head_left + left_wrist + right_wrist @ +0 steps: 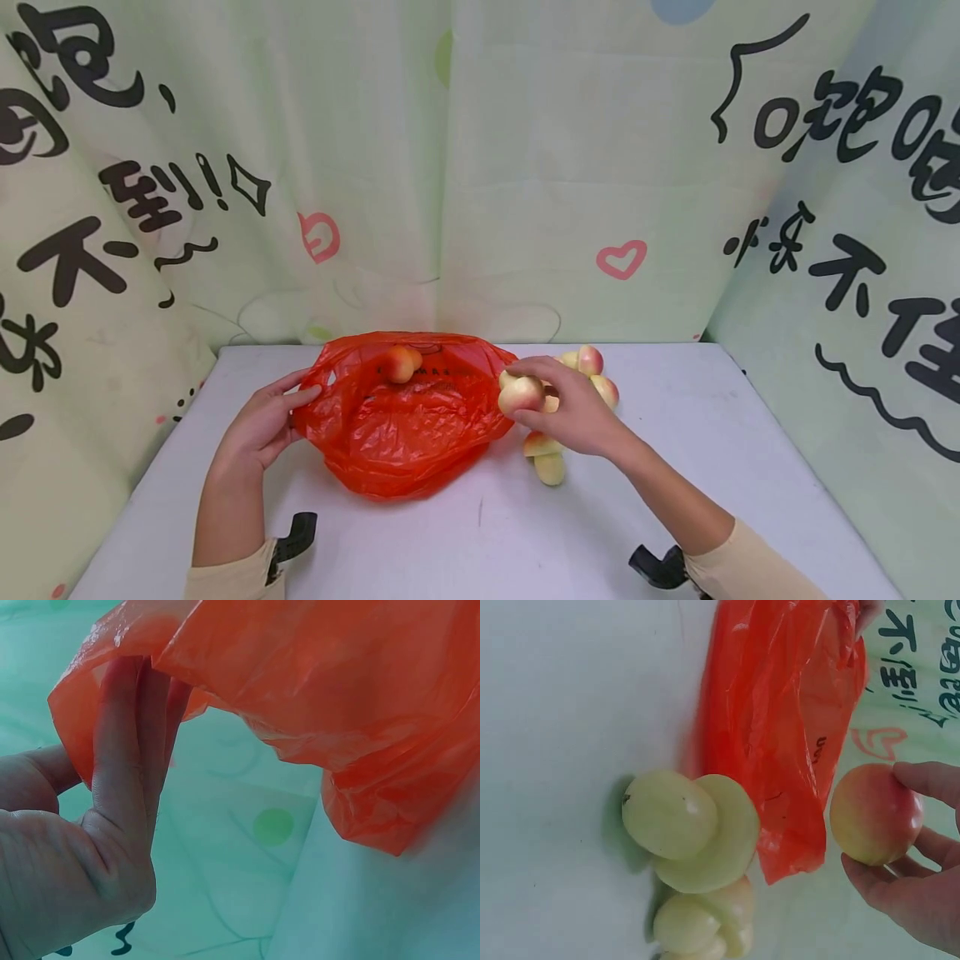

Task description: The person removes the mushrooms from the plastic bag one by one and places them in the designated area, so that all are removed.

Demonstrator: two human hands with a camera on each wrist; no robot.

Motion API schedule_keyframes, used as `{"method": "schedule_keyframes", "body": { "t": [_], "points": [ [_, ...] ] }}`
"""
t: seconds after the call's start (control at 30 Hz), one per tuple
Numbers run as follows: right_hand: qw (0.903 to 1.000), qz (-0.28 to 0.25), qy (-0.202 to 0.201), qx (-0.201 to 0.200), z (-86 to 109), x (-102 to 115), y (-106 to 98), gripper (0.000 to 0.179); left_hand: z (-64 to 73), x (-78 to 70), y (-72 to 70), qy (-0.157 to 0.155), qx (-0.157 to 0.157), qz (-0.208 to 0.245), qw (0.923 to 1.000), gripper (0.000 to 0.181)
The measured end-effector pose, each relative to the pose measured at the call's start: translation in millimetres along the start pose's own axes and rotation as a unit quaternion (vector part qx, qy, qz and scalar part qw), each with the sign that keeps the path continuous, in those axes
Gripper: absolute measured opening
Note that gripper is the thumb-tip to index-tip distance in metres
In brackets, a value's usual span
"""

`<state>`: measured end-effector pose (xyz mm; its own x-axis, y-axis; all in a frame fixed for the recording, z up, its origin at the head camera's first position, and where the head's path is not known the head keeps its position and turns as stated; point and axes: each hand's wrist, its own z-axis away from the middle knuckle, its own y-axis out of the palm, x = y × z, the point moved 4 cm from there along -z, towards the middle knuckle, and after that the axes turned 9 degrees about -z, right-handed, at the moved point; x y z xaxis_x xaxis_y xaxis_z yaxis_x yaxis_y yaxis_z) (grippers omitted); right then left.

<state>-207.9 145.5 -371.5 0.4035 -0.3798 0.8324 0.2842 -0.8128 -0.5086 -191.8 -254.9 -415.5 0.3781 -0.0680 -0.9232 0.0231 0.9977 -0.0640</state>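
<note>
A red plastic bag (pixel 420 433) lies on the table with its mouth spread wide. My left hand (pixel 262 421) pinches its left rim; in the left wrist view the fingers (pixel 124 742) reach under the film with the thumb on the other side. One toy mushroom (pixel 400 364) with a reddish-orange cap shows inside the bag near the back. My right hand (pixel 573 404) holds another mushroom (pixel 521 395), its cap red and yellow, at the bag's right edge. In the right wrist view, thumb and fingers grip that mushroom (pixel 876 814) by its rounded cap.
Below the right hand lies a mushroom (pixel 547 458) with a pale stem, seen close up as pale green (pixel 671 814). More mushrooms (pixel 590 360) are grouped behind the hand. A printed curtain (pixel 525 167) surrounds the white table (pixel 720 467).
</note>
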Motion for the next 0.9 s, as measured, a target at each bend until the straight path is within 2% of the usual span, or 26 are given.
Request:
{"method": "schedule_keyframes", "body": {
  "t": [0.27,0.47,0.7,0.9],
  "points": [
    [0.9999,0.011,-0.006,-0.003,6.9,-4.2,-7.7,0.053,-1.5,2.1,0.0,-0.005,-0.003,-0.001,1.0,0.068],
    [0.9995,0.025,0.011,-0.012,12.2,-7.0,-15.1,0.053,-2.9,2.1,-0.3,-0.002,-0.002,-0.002,1.0,0.068],
    [0.9992,0.032,0.002,-0.023,18.4,-11.9,-21.9,0.052,-3.2,0.6,0.4,-0.005,0.0,0.002,1.0,0.068],
    [0.9986,0.043,0.014,-0.027,25.0,-16.0,-26.4,0.051,-3.3,1.9,0.1,-0.006,0.001,-0.003,1.0,0.069]
  ]
}}
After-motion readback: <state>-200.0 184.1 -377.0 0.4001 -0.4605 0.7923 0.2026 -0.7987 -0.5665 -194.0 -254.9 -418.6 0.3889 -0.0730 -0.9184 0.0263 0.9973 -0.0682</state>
